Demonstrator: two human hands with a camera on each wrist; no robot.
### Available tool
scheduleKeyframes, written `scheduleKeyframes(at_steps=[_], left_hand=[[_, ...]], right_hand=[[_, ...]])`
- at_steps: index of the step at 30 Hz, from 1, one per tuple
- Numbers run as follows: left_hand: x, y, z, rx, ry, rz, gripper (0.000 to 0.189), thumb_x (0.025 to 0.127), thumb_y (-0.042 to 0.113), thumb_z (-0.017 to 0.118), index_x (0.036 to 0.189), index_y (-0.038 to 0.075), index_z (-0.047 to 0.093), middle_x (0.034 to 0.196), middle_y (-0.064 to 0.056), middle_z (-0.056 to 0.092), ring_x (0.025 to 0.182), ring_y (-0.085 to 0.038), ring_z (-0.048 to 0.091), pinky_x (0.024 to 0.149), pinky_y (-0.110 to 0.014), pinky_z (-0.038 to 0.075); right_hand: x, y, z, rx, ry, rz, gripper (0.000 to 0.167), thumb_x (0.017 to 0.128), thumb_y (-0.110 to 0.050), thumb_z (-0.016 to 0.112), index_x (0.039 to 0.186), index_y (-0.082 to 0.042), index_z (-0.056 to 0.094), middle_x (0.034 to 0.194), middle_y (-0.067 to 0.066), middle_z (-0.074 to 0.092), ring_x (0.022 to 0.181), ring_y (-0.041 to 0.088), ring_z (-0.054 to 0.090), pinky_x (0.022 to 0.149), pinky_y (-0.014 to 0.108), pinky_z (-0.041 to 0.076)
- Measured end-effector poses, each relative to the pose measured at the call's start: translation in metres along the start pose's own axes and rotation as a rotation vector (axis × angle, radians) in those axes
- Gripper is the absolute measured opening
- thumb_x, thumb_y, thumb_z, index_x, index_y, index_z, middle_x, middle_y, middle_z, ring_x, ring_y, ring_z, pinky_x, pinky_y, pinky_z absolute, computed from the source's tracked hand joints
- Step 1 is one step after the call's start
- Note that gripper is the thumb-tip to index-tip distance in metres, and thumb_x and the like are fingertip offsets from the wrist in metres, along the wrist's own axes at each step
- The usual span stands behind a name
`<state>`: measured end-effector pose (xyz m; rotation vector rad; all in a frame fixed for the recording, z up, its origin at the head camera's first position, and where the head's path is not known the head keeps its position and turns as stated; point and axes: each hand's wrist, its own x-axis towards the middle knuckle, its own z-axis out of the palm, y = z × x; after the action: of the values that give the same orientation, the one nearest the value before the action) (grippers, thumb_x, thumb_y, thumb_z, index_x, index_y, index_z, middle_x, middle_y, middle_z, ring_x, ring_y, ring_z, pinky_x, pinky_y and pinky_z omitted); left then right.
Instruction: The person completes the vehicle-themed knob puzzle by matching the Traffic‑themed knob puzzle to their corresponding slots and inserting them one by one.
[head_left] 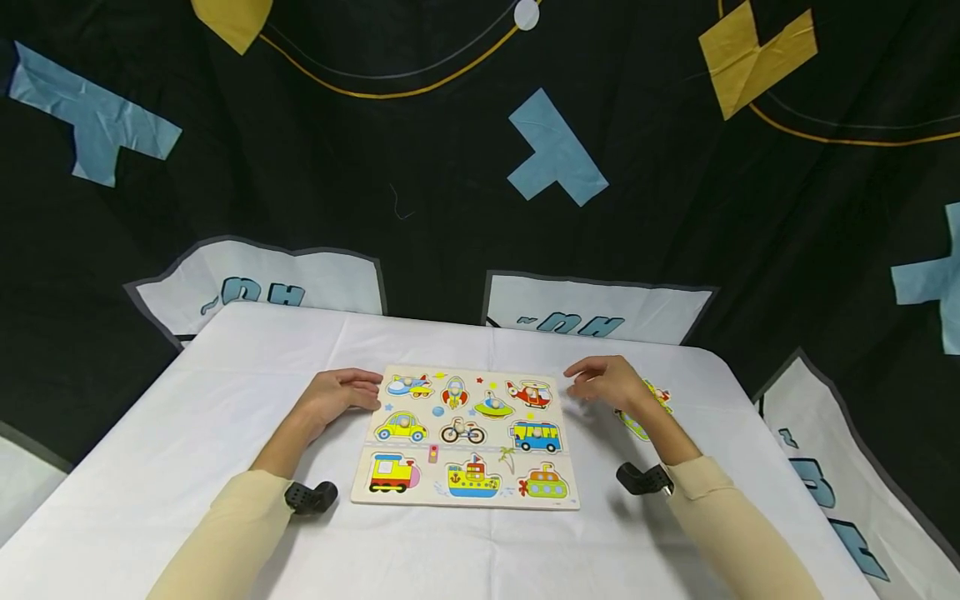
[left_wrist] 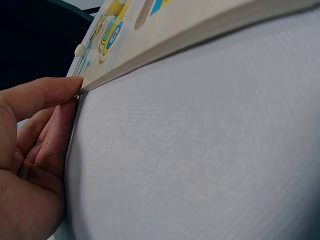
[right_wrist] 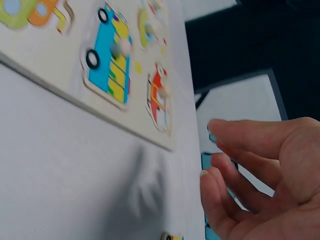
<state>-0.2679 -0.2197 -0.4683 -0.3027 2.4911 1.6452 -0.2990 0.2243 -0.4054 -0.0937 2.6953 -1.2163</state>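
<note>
A wooden puzzle board (head_left: 495,450) lies on the white tablecloth, printed with vehicles such as a yellow car (head_left: 401,427), a blue bus (head_left: 536,436) and a red helicopter (head_left: 530,394). Small round knobs stand on several pieces. My left hand (head_left: 341,394) rests at the board's upper left edge, its fingertips touching the side, with nothing gripped. To the right of the board, my right hand (head_left: 606,379) hovers over the cloth with fingers loosely bent and nothing in them. Colourful loose pieces (head_left: 636,425) lie beneath the right forearm, partly hidden by it.
The white-covered table (head_left: 450,554) reaches back to a black curtain (head_left: 435,208) with blue and yellow patches. White lettered panels (head_left: 600,307) hang behind the far edge. A black wrist camera (head_left: 311,497) is strapped at each sleeve.
</note>
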Motion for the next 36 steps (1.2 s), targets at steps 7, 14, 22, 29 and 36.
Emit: scheduleKeyframes(at_steps=[7,14,22,29,36], left_hand=[[-0.001,-0.001,0.000,-0.004,-0.002,0.011,0.053,0.078,0.015,0.083,0.129,0.009,0.068,0.111,-0.007,0.077,0.102,-0.017,0.070,0.107,-0.048,0.044],[0.000,-0.001,0.000,-0.007,-0.008,0.006,0.052,0.079,0.015,0.082,0.129,0.010,0.068,0.112,-0.006,0.077,0.104,-0.018,0.071,0.106,-0.046,0.045],[-0.002,0.001,0.000,-0.005,0.000,0.013,0.052,0.079,0.014,0.082,0.129,0.009,0.068,0.112,-0.007,0.077,0.102,-0.017,0.071,0.105,-0.046,0.046],[-0.002,0.001,0.000,-0.005,0.006,0.010,0.052,0.079,0.014,0.082,0.129,0.008,0.068,0.111,-0.008,0.077,0.100,-0.016,0.071,0.104,-0.045,0.046],[-0.001,0.000,0.001,-0.001,0.014,-0.005,0.052,0.079,0.015,0.082,0.129,0.009,0.068,0.113,-0.008,0.077,0.102,-0.018,0.071,0.105,-0.047,0.046]], right_hand=[[0.006,0.014,-0.018,0.060,0.107,0.076,0.036,0.090,-0.019,0.073,0.124,-0.006,0.071,0.120,0.016,0.069,0.105,0.028,0.064,0.093,0.043,0.055],[0.010,0.030,-0.031,0.037,0.171,0.154,0.034,0.094,-0.019,0.066,0.126,-0.007,0.070,0.129,0.019,0.067,0.103,0.032,0.061,0.066,0.037,0.053],[0.008,0.042,-0.035,0.015,0.210,0.196,0.035,0.094,-0.020,0.062,0.125,-0.006,0.070,0.130,0.021,0.065,0.099,0.030,0.061,0.077,0.037,0.052],[0.005,0.053,-0.034,0.015,0.196,0.226,0.038,0.091,-0.020,0.065,0.125,-0.005,0.070,0.137,0.023,0.061,0.111,0.033,0.059,0.094,0.044,0.049],[0.005,0.068,-0.031,0.009,0.176,0.209,0.036,0.092,-0.020,0.064,0.124,-0.005,0.070,0.139,0.024,0.060,0.119,0.035,0.057,0.096,0.046,0.046]])
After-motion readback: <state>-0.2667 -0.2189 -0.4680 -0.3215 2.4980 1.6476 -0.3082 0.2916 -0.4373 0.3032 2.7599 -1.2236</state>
